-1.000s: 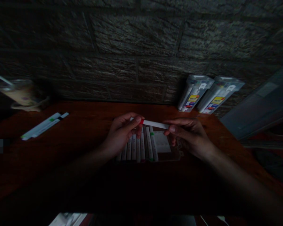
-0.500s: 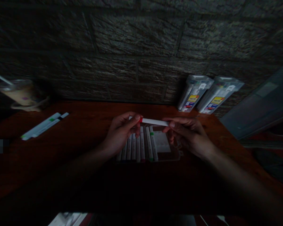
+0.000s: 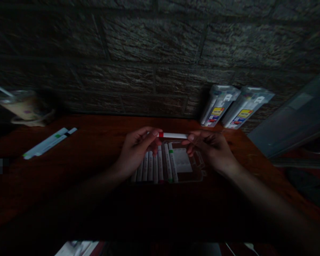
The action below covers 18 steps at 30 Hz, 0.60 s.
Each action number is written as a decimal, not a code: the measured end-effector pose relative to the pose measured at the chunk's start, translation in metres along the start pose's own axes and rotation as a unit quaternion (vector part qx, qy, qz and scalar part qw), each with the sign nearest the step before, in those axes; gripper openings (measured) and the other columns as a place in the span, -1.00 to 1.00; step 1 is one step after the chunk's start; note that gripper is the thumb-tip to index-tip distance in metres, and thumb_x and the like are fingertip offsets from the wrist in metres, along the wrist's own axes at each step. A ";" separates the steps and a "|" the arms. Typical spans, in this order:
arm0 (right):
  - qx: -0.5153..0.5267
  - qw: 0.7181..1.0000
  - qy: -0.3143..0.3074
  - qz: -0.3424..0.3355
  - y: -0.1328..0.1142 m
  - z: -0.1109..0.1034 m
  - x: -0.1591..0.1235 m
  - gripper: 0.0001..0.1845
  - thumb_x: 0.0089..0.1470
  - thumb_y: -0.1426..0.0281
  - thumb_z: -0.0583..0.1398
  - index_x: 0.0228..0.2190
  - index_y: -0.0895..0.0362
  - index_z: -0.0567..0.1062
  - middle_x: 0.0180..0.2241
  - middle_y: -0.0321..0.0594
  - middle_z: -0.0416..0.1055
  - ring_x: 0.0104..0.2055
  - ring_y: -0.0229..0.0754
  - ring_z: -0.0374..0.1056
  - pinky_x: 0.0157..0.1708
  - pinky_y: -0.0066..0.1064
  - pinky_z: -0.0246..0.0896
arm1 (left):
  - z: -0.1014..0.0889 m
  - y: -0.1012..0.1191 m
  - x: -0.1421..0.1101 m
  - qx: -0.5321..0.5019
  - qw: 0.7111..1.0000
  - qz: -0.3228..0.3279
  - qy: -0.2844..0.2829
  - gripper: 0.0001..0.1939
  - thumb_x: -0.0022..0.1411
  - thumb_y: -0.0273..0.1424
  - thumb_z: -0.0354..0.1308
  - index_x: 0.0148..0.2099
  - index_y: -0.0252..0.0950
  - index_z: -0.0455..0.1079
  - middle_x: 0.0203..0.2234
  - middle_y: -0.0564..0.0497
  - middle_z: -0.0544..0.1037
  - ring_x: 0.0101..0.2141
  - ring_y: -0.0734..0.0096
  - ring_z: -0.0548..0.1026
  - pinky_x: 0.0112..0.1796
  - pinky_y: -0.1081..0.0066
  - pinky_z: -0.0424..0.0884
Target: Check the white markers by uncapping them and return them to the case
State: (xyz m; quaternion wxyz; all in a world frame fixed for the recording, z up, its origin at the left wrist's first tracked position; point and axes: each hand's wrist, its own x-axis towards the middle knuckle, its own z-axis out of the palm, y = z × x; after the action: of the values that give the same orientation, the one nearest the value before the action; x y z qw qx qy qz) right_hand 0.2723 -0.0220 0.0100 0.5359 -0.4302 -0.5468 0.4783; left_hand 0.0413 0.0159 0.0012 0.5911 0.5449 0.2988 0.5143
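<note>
Marker [image 3: 175, 135], red-banded, in L hand [image 3: 136, 149] & R hand [image 3: 213, 151], each grip pinched nr an end, by clear case [image 3: 196, 175].

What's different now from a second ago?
The right hand has risen slightly, so the red-banded marker it holds with the left hand is now nearly level; it sloped down toward the right hand before. Nothing was let go. The marker case, loose markers, two tall boxes and cup stayed put.

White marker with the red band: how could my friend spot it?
Below the dark stone wall is a brown wooden table. There, the left hand and right hand hold the white red-banded marker aloft; its white neighbours lie in the clear plastic case.
</note>
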 end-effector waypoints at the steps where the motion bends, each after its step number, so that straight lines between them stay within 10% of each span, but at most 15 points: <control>1: 0.004 1.000 0.000 0.003 0.000 0.000 0.000 -0.78 0.14 0.24 0.38 -0.26 0.13 0.65 -0.36 -0.17 0.66 -0.52 -0.29 0.47 -0.49 -0.43 0.46 | 0.000 0.001 0.000 -0.018 1.000 -0.006 -0.004 -0.79 0.30 -0.29 0.27 -0.13 -0.33 0.58 -0.51 0.02 0.54 -0.59 0.53 0.42 -0.57 0.48 0.34; 18: 0.125 0.985 0.032 0.114 0.003 -0.009 0.007 -0.72 -0.09 0.28 0.50 -0.34 0.15 0.65 -0.36 -0.11 0.68 -0.51 -0.26 0.54 -0.53 -0.53 0.46 | -0.001 0.007 -0.004 -0.126 0.986 -0.024 -0.104 -0.67 0.35 -0.35 0.18 0.06 -0.41 0.56 -0.36 -0.17 0.65 -0.55 0.43 0.51 -0.54 0.45 0.43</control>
State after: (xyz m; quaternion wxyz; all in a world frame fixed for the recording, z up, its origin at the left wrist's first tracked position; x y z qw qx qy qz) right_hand 0.2813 -0.0143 0.0077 0.5446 -0.4345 -0.4124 0.5870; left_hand 0.0374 0.0112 0.0067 0.6952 0.5090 0.1814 0.4741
